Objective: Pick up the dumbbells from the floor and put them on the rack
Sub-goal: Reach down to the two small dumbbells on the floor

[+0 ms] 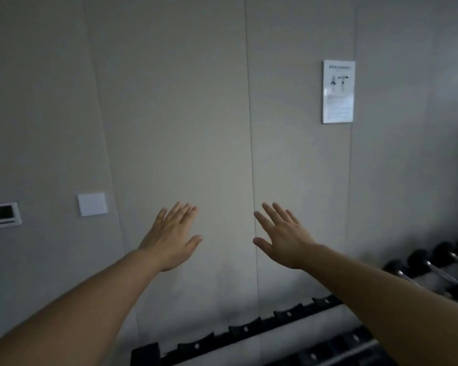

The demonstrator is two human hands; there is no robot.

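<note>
My left hand (pixel 171 237) and my right hand (pixel 283 239) are stretched out in front of me, palms down, fingers spread, both holding nothing. They hover in front of the grey wall, above the black dumbbell rack (pixel 249 330), whose notched top rail runs from the lower middle up to the right. Black round-headed dumbbells with metal handles (pixel 428 265) rest on the rack at the far right, behind my right forearm. The floor and any dumbbells on it are out of view.
The panelled grey wall (pixel 196 128) fills most of the view. It carries a white switch plate (pixel 92 204), a small framed panel (pixel 3 213) at the left, and a white instruction sign (pixel 338 91) at the upper right.
</note>
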